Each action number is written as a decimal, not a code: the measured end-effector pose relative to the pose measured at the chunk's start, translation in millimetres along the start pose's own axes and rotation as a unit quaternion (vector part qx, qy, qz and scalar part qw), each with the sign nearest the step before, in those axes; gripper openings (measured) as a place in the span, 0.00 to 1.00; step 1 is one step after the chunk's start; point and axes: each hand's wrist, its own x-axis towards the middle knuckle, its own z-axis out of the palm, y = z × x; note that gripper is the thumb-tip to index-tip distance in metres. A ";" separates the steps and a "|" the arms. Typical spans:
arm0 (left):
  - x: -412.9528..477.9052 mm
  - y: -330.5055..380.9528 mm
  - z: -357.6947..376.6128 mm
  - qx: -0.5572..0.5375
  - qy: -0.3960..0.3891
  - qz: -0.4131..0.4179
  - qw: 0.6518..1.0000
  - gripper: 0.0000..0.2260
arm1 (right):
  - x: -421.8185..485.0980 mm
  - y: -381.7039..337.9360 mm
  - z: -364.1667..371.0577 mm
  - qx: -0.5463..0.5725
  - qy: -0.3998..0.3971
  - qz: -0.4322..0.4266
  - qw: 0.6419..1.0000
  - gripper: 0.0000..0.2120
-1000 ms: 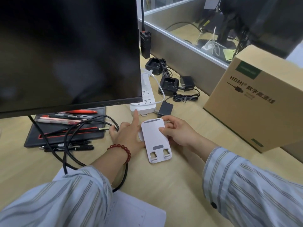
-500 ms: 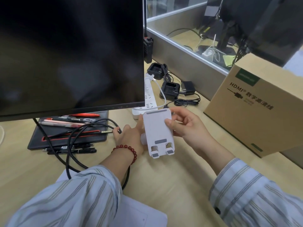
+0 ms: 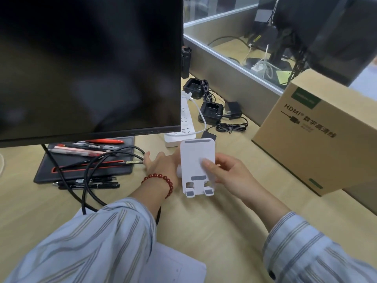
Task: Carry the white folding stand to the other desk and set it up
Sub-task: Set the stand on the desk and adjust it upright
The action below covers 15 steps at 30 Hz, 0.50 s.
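The white folding stand is tilted up above the wooden desk, its front plate facing me with two small hooks at the bottom. My right hand grips its right edge, thumb across the front plate. My left hand, with a red bead bracelet at the wrist, reaches behind the stand's left side; its fingers there are hidden.
A large black monitor fills the upper left, over a black tray of pens and looped black cables. A white power strip, black chargers and a cardboard box crowd the back and right. Paper lies near me.
The stand lay flat on the desk a second ago; both hands have lifted it and tilted its plate upright. My right thumb has slid onto the front.
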 end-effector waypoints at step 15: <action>2.2 -4.9 6.1 -0.070 -0.002 0.006 0.998 0.13 | 10.2 0.7 7.5 -0.085 0.005 0.112 0.990 0.16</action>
